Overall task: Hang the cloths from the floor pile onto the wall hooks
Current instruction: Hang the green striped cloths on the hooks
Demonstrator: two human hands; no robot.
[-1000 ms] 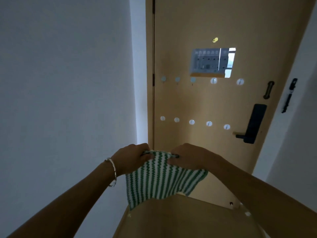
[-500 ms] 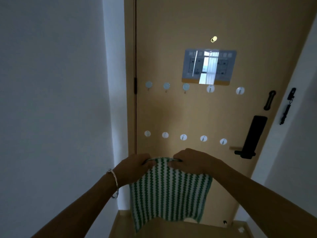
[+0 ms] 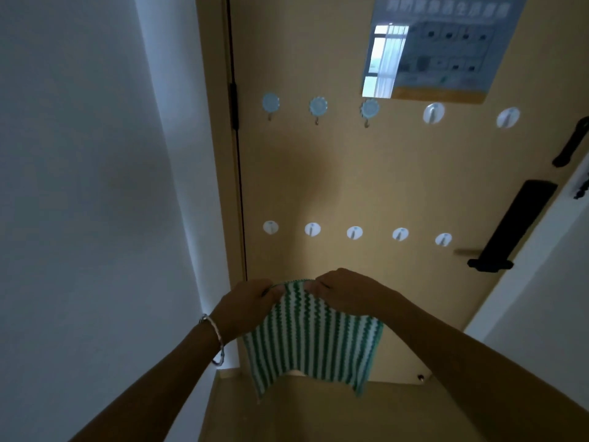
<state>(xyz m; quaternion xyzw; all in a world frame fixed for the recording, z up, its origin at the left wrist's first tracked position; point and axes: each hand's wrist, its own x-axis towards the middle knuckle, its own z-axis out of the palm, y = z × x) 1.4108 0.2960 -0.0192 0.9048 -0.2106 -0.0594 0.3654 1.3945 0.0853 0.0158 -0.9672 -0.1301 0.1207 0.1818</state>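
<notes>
A green-and-white striped cloth [image 3: 314,342] hangs in front of me, stretched by its top edge. My left hand [image 3: 245,306] pinches that edge on the left, and my right hand [image 3: 345,290] pinches it on the right, with a small loop of the cloth between them. Both hands are below the lower row of hooks [image 3: 354,232] on the tan door [image 3: 334,173]. An upper row of hooks [image 3: 318,106] runs higher up. All hooks in view are bare.
A white wall [image 3: 95,186] stands close on the left. A black door handle and lock [image 3: 510,224] sit at the right of the door, and a poster [image 3: 446,49] hangs above the hooks. The wooden floor [image 3: 302,416] shows below the cloth.
I have come closer to the door, so the hooks look bigger. My hands have lifted the cloth and it now hangs flatter from its top edge.
</notes>
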